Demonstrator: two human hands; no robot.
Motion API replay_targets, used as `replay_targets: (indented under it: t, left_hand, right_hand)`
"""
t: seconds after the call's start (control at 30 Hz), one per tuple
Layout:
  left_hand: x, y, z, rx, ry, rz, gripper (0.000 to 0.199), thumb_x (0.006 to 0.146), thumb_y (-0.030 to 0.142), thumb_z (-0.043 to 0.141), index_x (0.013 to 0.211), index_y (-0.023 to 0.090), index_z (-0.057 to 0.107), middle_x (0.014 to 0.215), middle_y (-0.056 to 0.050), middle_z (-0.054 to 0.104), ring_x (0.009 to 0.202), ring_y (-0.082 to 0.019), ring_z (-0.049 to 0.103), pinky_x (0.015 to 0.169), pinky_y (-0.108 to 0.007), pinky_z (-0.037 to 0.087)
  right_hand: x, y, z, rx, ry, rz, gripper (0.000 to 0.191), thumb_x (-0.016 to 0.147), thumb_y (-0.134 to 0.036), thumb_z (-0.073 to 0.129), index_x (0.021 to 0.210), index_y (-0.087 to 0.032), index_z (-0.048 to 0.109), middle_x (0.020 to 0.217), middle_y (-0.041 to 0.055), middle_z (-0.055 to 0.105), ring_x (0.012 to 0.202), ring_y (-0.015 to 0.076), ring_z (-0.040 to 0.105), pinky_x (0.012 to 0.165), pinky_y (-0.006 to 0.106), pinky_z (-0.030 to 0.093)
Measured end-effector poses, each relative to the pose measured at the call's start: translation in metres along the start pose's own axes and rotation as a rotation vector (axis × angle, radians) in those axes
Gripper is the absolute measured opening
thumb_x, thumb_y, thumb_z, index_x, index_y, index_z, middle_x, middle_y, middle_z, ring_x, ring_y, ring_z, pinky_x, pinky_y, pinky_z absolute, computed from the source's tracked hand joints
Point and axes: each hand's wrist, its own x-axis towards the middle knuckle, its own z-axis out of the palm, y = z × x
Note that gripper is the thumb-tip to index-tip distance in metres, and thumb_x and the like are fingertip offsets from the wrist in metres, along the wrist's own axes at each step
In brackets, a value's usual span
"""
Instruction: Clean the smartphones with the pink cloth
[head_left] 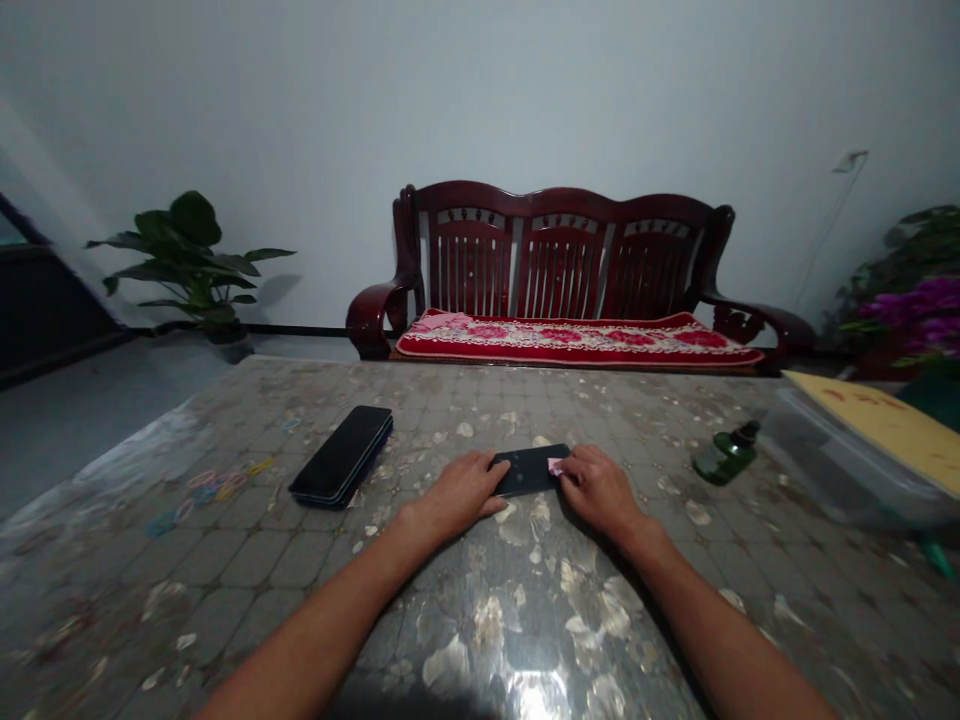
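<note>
A dark, flat phone (pixel 529 472) lies on the patterned table cover, its long side running left to right. My left hand (pixel 471 482) grips its left end, with the thumb over the near edge. At the right end my right hand (pixel 596 482) pinches a small pink piece of cloth or paper (pixel 554 466) against the phone's surface. Faint light spots show on the dark face. Most of the pink piece is hidden by my fingers. Left of my hands, a stack of dark phones (pixel 345 455) rests at a slant.
Coloured rubber bands (pixel 217 485) lie scattered at the left. A green pump bottle (pixel 725 455) stands at the right, beside a clear plastic box (pixel 825 470) topped by a yellow board (pixel 885 415). Beyond the table (pixel 420 395) is a wooden bench (pixel 562 250).
</note>
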Motion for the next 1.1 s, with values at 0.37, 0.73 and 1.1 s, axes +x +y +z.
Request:
replay_targets:
  t: [0.37, 0.73, 1.1]
  left_hand:
    - [0.005, 0.01, 0.006, 0.108, 0.001, -0.045, 0.047, 0.095, 0.028, 0.059, 0.14, 0.017, 0.051, 0.137, -0.019, 0.058, 0.12, -0.033, 0.06, 0.101, -0.043, 0.049]
    - [0.018, 0.01, -0.021, 0.081, -0.073, -0.119, 0.037, 0.101, 0.033, 0.042, 0.13, 0.022, 0.061, 0.103, -0.013, 0.075, 0.095, -0.028, 0.072, 0.087, -0.037, 0.052]
    - [0.022, 0.025, -0.031, 0.068, -0.064, -0.184, 0.036, 0.103, 0.032, 0.039, 0.119, 0.018, 0.068, 0.097, -0.016, 0.076, 0.091, -0.032, 0.073, 0.084, -0.039, 0.052]
  right_hand:
    - [-0.001, -0.005, 0.0, -0.042, 0.03, 0.015, 0.018, 0.091, -0.015, 0.058, 0.083, -0.02, 0.073, 0.083, 0.005, 0.065, 0.083, 0.0188, 0.057, 0.074, 0.028, 0.039]
    - [0.011, 0.004, 0.004, 0.02, 0.297, 0.104, 0.021, 0.096, -0.018, 0.054, 0.103, -0.021, 0.075, 0.09, 0.0072, 0.064, 0.091, 0.0221, 0.056, 0.083, 0.031, 0.042]
    - [0.019, -0.032, 0.007, 0.089, 0.251, -0.119, 0.021, 0.097, -0.018, 0.053, 0.106, -0.02, 0.072, 0.093, 0.0077, 0.065, 0.091, 0.0213, 0.055, 0.082, 0.03, 0.041]
